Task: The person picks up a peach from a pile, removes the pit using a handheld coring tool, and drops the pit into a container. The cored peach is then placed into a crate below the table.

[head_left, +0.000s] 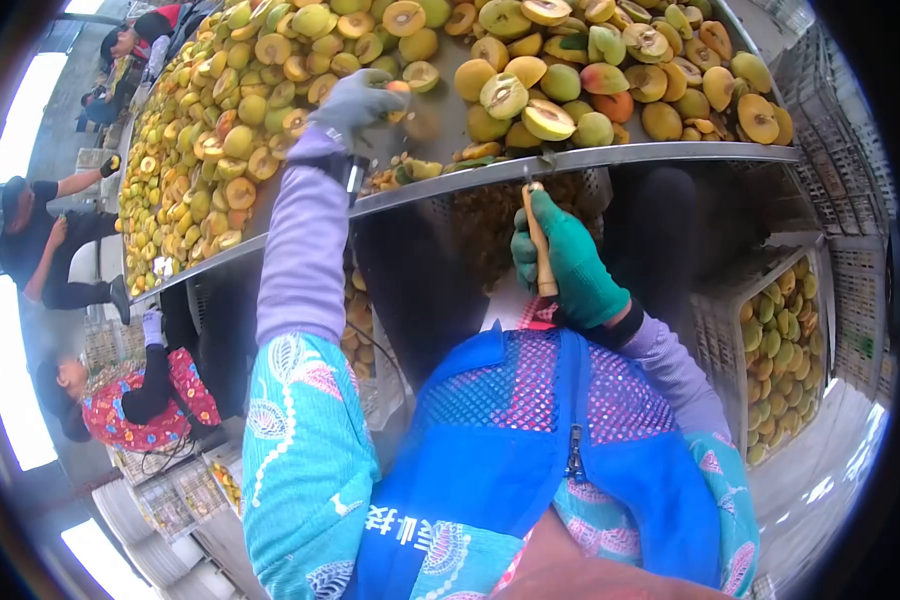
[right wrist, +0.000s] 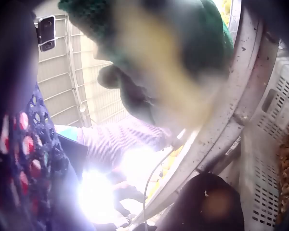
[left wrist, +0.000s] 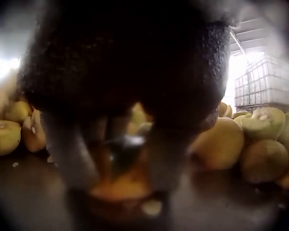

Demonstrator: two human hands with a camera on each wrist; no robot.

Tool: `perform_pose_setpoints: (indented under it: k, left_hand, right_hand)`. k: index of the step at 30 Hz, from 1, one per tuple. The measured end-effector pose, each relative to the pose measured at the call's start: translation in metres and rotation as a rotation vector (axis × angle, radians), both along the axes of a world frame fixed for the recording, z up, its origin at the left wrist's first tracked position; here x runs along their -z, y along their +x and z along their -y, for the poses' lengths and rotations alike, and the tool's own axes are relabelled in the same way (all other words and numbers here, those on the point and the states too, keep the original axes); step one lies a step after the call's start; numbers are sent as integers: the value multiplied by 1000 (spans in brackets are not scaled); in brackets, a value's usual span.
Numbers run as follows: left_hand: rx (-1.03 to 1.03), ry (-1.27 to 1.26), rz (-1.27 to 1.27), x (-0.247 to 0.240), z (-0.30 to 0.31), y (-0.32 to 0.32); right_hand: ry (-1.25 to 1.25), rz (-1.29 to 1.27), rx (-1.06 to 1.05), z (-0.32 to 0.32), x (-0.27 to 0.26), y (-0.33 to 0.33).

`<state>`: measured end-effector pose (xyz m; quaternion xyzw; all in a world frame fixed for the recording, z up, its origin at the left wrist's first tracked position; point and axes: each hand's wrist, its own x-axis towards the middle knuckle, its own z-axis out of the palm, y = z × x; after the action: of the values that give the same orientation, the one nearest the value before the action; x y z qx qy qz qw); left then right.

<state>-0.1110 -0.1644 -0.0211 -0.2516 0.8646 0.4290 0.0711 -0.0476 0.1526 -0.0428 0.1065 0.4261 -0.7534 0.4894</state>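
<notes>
My left hand [head_left: 355, 105], in a grey glove, reaches over the metal table and holds an orange-yellow fruit piece [left wrist: 123, 185] between its fingers. Much of that piece is hidden by the hand. Around it lie halved yellow-green fruits [head_left: 548, 118], some showing hollow or seeded centres. My right hand [head_left: 575, 265] wears a green glove and grips a wooden-handled tool [head_left: 542, 245] in front of my chest, just below the table's near edge. The handle is upright, with a short metal end toward the table; it appears blurred in the right wrist view.
A raised metal rim [head_left: 590, 158] runs along the near side of the table [head_left: 445, 130]. Under it stands a crate with brown scraps [head_left: 480, 225]. To the right is a white crate [head_left: 715, 345] of whole fruits. Several people work at the left, one in a red flowered top [head_left: 150, 405].
</notes>
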Motion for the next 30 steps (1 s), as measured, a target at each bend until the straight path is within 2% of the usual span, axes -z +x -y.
perform_pose_setpoints:
  k: [1, 3, 5, 6, 9, 10, 13, 16, 17, 19, 21, 27, 30]
  left_hand:
    - [-72, 430, -85, -3, 8, 23]
    - [28, 900, -353, -3, 2, 63]
    - [-13, 1125, -542, -1, -27, 84]
    - [-116, 1366, -577, -4, -42, 88]
    - [-131, 1081, -863, 24, -79, 97]
    - [-387, 1323, -772, 8, -97, 96]
    - [-221, 1368, -589, -3, -117, 100]
    - [-154, 1422, -517, 14, -116, 102]
    - [-136, 1444, -509, 17, -113, 102]
    - [-153, 766, -623, 21, -117, 104]
    - [-292, 1270, -633, 1, -132, 110]
    - [-261, 1217, -688, 1, -137, 110]
    - [-296, 958, -666, -7, -149, 109]
  right_hand:
    - [43, -137, -13, 4, -4, -1]
    - [87, -360, -49, 18, -11, -2]
    - [104, -539, -77, 36, -20, -1]
    - [58, -475, -130, 42, -28, -1]
    - [169, -1055, -15, 65, -2, 4]
    - [242, -1089, -38, 67, 3, 5]
    - [284, -1220, 23, 62, 5, 9]
    - [220, -1118, 41, 57, 4, 6]
    - [247, -1184, 49, 55, 4, 9]
    - [301, -1314, 62, 53, 3, 17]
    - [290, -1254, -21, 53, 5, 20]
    - [282, -1215, -27, 51, 5, 29]
    - [210, -1147, 19, 54, 8, 38]
